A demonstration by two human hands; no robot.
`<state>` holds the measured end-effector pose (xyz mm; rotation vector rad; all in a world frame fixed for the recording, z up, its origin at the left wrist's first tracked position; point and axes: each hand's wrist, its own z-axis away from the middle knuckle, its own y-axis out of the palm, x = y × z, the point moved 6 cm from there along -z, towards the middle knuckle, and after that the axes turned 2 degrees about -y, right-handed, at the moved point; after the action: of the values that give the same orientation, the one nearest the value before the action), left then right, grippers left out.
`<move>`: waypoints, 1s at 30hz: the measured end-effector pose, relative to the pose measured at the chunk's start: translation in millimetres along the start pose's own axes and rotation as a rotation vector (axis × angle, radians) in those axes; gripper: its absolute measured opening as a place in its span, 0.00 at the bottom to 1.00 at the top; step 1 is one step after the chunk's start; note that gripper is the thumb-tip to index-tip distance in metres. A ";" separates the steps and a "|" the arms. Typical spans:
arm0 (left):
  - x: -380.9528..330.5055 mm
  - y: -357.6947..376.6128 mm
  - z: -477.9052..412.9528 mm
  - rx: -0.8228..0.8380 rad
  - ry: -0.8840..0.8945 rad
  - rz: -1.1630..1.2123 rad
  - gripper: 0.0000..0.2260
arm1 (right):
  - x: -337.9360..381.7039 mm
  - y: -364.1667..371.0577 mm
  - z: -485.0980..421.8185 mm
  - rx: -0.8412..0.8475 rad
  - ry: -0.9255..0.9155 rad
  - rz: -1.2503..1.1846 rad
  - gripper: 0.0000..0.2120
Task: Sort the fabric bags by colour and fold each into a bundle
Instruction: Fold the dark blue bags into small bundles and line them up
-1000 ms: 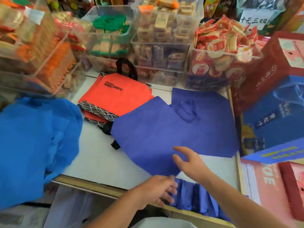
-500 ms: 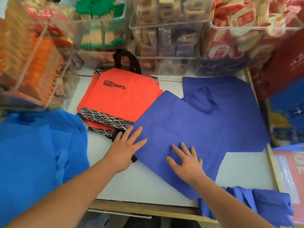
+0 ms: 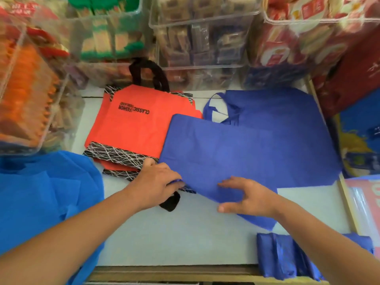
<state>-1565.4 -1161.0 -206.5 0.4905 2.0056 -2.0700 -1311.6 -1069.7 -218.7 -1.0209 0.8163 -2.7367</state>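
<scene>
A dark blue fabric bag (image 3: 222, 153) lies flat on the white table (image 3: 164, 233), on top of a second dark blue bag (image 3: 287, 114). My left hand (image 3: 158, 182) grips its near left corner. My right hand (image 3: 248, 196) pinches its near edge, thumb under the cloth and fingers on top. To the left lie orange bags (image 3: 131, 128) with black patterned bands and black handles. A heap of light blue bags (image 3: 41, 200) hangs off the table's left side. Folded dark blue bundles (image 3: 281, 256) sit at the near right edge.
Clear plastic bins of packaged snacks (image 3: 205, 38) line the back of the table, with more at the left (image 3: 26, 89). Red and blue cartons (image 3: 357, 99) stand along the right side. The table's wooden front edge (image 3: 164, 272) runs below my arms.
Both hands lay flat and spread on the dark blue bag; now they have slid back to its near edge and taken hold of it. The view has come closer.
</scene>
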 end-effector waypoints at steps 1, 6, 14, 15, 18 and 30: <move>-1.3 -5.4 -1.9 -0.004 -0.059 0.053 0.19 | 1.0 -8.4 9.9 0.027 0.008 0.068 0.43; -14.1 -19.0 -7.5 0.009 -0.346 0.476 0.23 | -34.2 -56.2 42.9 0.053 0.011 0.223 0.09; -20.1 12.6 -0.5 0.141 -0.607 0.834 0.13 | -113.6 -107.9 73.4 -0.078 0.050 -0.338 0.18; -18.8 16.8 -3.2 0.104 -0.636 0.797 0.12 | -119.1 -109.6 74.1 -0.111 0.040 -0.372 0.24; -12.1 26.2 -13.2 0.001 -0.708 0.606 0.09 | -130.6 -107.6 72.6 -0.149 0.077 -0.461 0.25; -9.3 83.6 -28.3 0.036 -0.633 0.047 0.20 | -185.7 -41.9 41.7 -0.710 0.287 -0.159 0.07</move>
<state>-1522.6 -1137.3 -280.7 -0.1125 1.5638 -1.9109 -1139.1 -1001.0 -277.7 -0.7946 1.9207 -2.8037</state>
